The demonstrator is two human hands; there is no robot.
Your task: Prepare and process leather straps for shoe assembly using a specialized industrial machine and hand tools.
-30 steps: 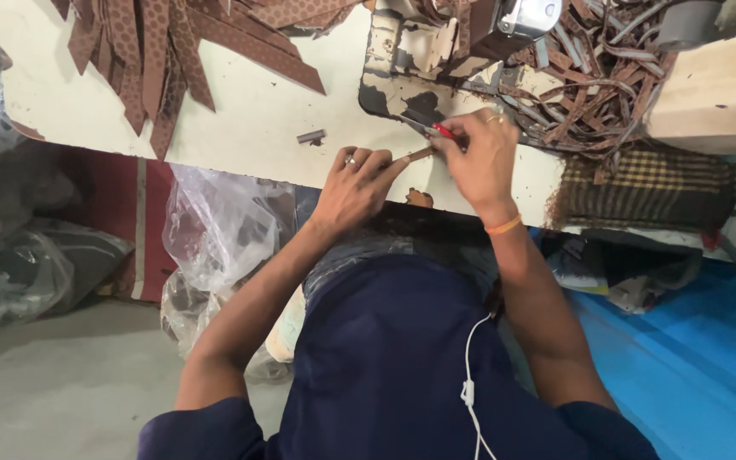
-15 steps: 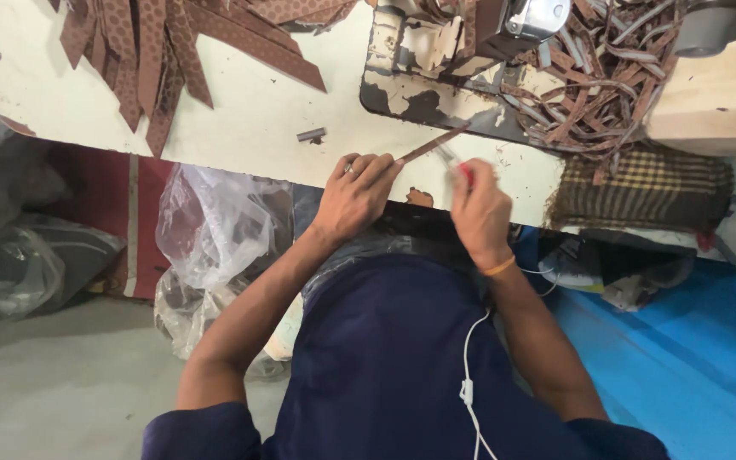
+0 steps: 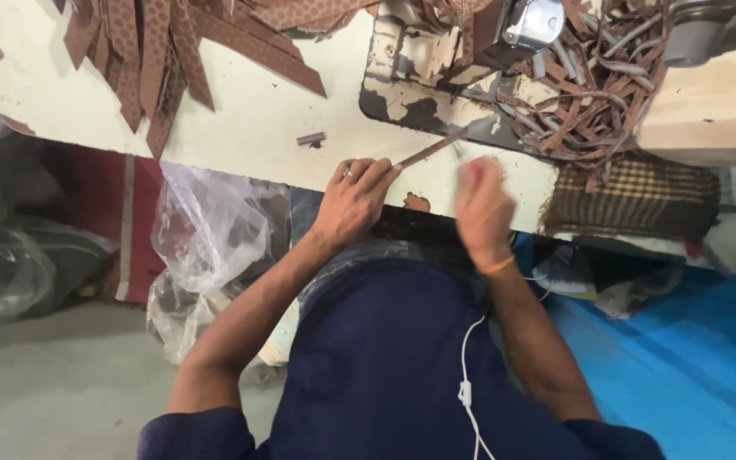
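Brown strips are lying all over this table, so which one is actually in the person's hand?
The narrow brown strip pinched in the left hand, slanting toward the sewing machine.

Left hand (image 3: 353,203), fingers curled in a pinch, forearm extended forward; right hand (image 3: 480,209) alongside, blurred, its grip indistinct.

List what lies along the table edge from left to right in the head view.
Brown strips → small metal piece → left hand → thin strip → right hand → checked cloth.
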